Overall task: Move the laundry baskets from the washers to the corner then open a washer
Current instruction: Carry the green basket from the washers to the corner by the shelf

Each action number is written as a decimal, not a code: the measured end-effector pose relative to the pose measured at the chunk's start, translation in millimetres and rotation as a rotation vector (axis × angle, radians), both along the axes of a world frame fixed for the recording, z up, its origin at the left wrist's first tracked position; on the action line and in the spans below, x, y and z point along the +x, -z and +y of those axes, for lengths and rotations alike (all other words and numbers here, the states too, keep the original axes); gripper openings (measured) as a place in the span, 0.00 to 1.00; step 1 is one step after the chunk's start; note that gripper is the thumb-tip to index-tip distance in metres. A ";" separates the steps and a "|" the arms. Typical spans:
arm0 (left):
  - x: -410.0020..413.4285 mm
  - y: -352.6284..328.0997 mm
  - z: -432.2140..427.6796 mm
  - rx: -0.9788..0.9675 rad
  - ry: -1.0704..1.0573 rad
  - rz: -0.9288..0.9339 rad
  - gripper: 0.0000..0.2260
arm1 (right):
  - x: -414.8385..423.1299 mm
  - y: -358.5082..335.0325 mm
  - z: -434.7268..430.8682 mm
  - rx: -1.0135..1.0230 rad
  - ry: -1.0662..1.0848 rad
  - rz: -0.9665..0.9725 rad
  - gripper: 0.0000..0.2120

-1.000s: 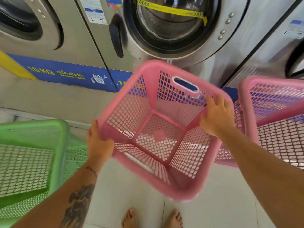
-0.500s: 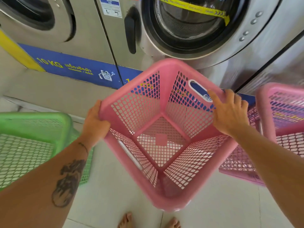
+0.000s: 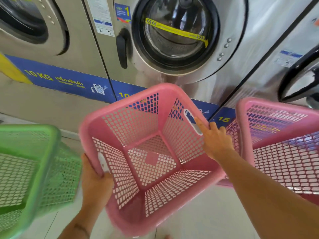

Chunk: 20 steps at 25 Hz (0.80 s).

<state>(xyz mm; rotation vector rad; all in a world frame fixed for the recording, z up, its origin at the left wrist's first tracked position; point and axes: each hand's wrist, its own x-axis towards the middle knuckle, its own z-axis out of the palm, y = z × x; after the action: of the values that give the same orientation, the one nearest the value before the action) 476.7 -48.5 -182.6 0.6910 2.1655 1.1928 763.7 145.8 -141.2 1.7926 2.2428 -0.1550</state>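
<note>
An empty pink mesh laundry basket (image 3: 151, 159) is held up in front of a steel front-loading washer (image 3: 174, 37), whose round door is closed and carries a yellow strip. My left hand (image 3: 95, 183) grips the basket's left rim by its handle slot. My right hand (image 3: 214, 140) holds the right rim beside the other handle slot, index finger stretched along it. A second pink basket (image 3: 283, 145) sits to the right, close behind my right hand. A green basket (image 3: 29, 171) stands at the left.
More washers flank the middle one: one at the left (image 3: 34, 26) and one at the right (image 3: 300, 78). A blue band (image 3: 65, 80) marked 10 KG runs along their base. Pale floor tiles (image 3: 207, 221) lie below the baskets.
The pink basket has turned in my hands and shifted right, close to the second pink basket. My left hand slid down to the handle slot. The view has tilted up the washer.
</note>
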 end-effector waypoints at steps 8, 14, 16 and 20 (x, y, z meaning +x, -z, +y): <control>-72.8 -18.8 -42.5 -0.059 0.258 0.345 0.28 | -5.7 -2.9 -158.2 0.018 0.125 0.151 0.37; -116.3 12.1 -75.9 -0.069 0.404 0.445 0.33 | -48.2 40.8 -243.8 -0.004 0.199 0.146 0.32; -125.9 35.9 -84.0 -0.080 0.435 0.458 0.32 | -59.2 68.9 -262.5 -0.027 0.227 0.116 0.32; -144.2 86.4 -99.1 -0.138 0.522 0.484 0.34 | -74.0 109.8 -291.7 -0.140 0.290 0.112 0.35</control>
<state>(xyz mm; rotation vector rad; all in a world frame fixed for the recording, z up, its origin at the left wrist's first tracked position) 332.4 -147.6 -268.9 1.4900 2.1965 0.6367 689.7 -145.9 -251.0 2.0665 1.9728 -0.4667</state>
